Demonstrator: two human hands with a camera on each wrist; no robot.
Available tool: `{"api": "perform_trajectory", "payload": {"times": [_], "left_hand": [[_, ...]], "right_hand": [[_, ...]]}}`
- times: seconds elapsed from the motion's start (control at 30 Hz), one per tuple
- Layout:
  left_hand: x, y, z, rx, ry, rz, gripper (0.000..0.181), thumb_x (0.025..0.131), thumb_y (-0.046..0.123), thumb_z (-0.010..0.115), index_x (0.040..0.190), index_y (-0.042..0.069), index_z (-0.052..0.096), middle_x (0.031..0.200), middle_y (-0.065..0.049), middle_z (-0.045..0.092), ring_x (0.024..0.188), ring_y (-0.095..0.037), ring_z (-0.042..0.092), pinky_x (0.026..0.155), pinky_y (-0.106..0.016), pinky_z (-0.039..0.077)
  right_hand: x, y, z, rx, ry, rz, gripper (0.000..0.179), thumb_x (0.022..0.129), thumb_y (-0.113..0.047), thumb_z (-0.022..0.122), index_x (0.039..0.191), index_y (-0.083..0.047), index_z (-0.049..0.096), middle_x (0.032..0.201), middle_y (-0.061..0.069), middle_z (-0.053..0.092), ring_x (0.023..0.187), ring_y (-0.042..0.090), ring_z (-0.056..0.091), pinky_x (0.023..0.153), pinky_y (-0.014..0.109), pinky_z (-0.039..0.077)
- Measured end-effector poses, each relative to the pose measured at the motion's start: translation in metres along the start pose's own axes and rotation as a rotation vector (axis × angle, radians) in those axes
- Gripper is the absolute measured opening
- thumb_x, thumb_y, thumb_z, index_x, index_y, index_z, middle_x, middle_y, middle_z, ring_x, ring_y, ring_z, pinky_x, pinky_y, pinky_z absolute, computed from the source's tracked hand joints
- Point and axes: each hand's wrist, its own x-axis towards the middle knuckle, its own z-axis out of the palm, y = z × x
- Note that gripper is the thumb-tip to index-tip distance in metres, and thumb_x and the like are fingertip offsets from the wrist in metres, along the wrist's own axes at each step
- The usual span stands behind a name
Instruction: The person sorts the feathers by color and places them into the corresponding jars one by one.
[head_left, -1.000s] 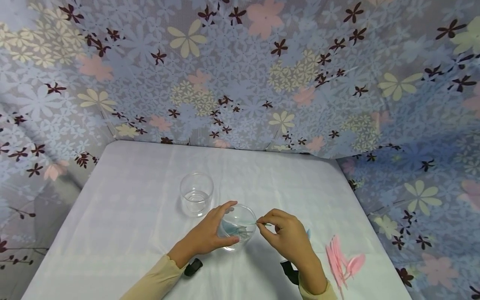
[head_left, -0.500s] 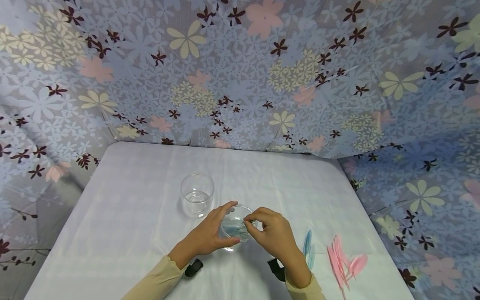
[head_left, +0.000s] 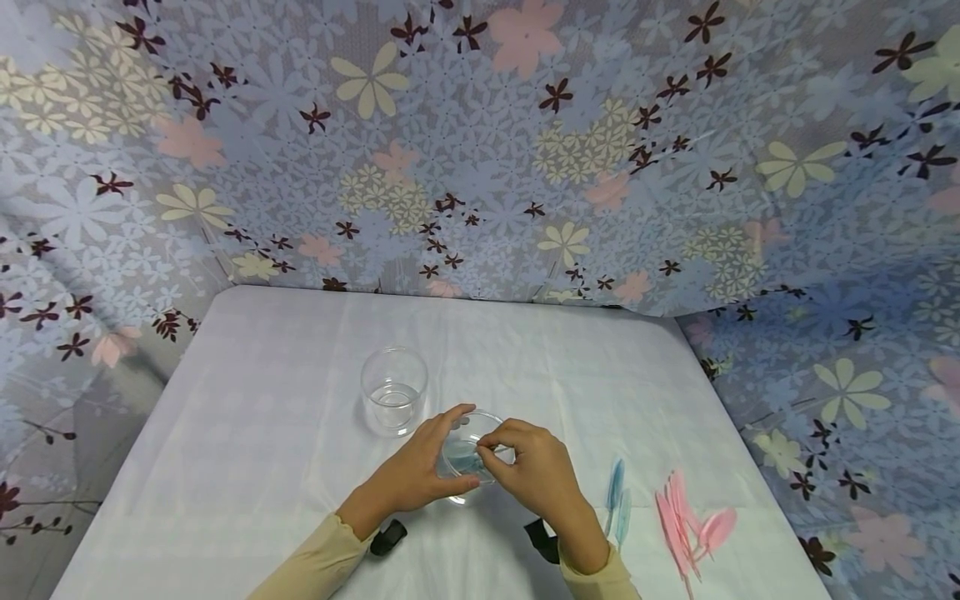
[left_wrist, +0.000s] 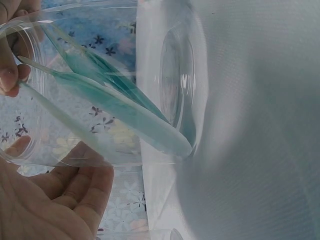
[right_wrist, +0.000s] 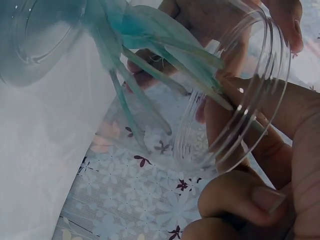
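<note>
My left hand (head_left: 412,467) grips a clear jar (left_wrist: 150,15) from the left, thumb and fingers spread round its wall. Several teal feathers (left_wrist: 120,110) lean inside the jar, quills toward the mouth. At the mouth, my right hand (head_left: 536,467) has thumb and forefinger pinched on the quill of a pale teal feather (left_wrist: 60,117), whose vane hangs down inside. Through the clear wall, the right wrist view shows the quills (right_wrist: 150,112) and the jar's ridged rim (right_wrist: 270,95) beside the right fingers. Part of the mouth is hidden by the right hand in the head view.
A second clear jar (head_left: 393,387) stands behind and left of the held one. Blue feathers (head_left: 617,500) lie right of my right forearm, with pink feathers (head_left: 690,521) farther right. All rest on a white-covered table (head_left: 262,400); a floral cloth (head_left: 480,167) hangs behind.
My right hand has moved left from beside the jar to over its mouth, bringing the pinched feather into it. The blue feathers on the table have come into view. My left hand stays put.
</note>
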Motion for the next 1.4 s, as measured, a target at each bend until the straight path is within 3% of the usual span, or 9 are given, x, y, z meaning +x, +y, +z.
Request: {"api": "perform_trajectory", "payload": {"times": [0.17,0.6,0.93,1.2,1.4], "left_hand": [[0.000,0.000,0.000,-0.008,0.002,0.007,0.088,0.088,0.044,0.075,0.156,0.045,0.018,0.151,-0.006,0.046,0.139,-0.024,0.041,0.104,-0.057,0.040],[-0.001,0.000,0.001,-0.012,0.014,-0.012,0.088,0.087,0.046,0.076,0.154,0.049,0.018,0.151,0.008,0.044,0.139,-0.021,0.040,0.105,-0.054,0.041],[-0.001,0.001,0.000,-0.018,0.008,-0.007,0.088,0.087,0.050,0.075,0.154,0.048,0.019,0.152,-0.007,0.046,0.138,-0.023,0.041,0.105,-0.054,0.040],[-0.001,0.000,0.001,-0.022,-0.002,-0.010,0.088,0.088,0.047,0.075,0.155,0.047,0.019,0.152,-0.007,0.046,0.139,-0.024,0.040,0.106,-0.055,0.039],[-0.001,-0.001,0.000,-0.004,0.013,0.007,0.089,0.087,0.047,0.076,0.155,0.046,0.019,0.150,-0.008,0.047,0.138,-0.024,0.041,0.106,-0.056,0.040]], "right_hand": [[0.000,0.000,0.002,-0.013,-0.026,0.030,0.003,0.087,-0.023,0.080,0.085,-0.022,0.081,0.084,-0.019,0.069,0.070,-0.002,0.060,0.058,0.019,0.047],[0.006,-0.007,0.000,-0.033,-0.168,0.156,0.004,0.085,-0.023,0.081,0.088,-0.023,0.083,0.082,-0.019,0.069,0.058,-0.006,0.050,0.052,0.019,0.043],[0.010,-0.011,-0.002,-0.016,-0.255,0.219,0.007,0.086,-0.021,0.079,0.092,-0.017,0.083,0.086,-0.010,0.074,0.057,-0.002,0.054,0.049,0.020,0.043],[0.004,-0.014,-0.001,-0.069,-0.208,0.222,0.018,0.086,-0.033,0.080,0.096,-0.019,0.083,0.091,-0.013,0.073,0.072,0.009,0.067,0.056,0.023,0.048],[0.001,-0.014,0.000,-0.123,-0.124,0.169,0.022,0.083,-0.035,0.083,0.098,-0.019,0.082,0.097,-0.011,0.074,0.076,0.009,0.069,0.058,0.022,0.050]]}}
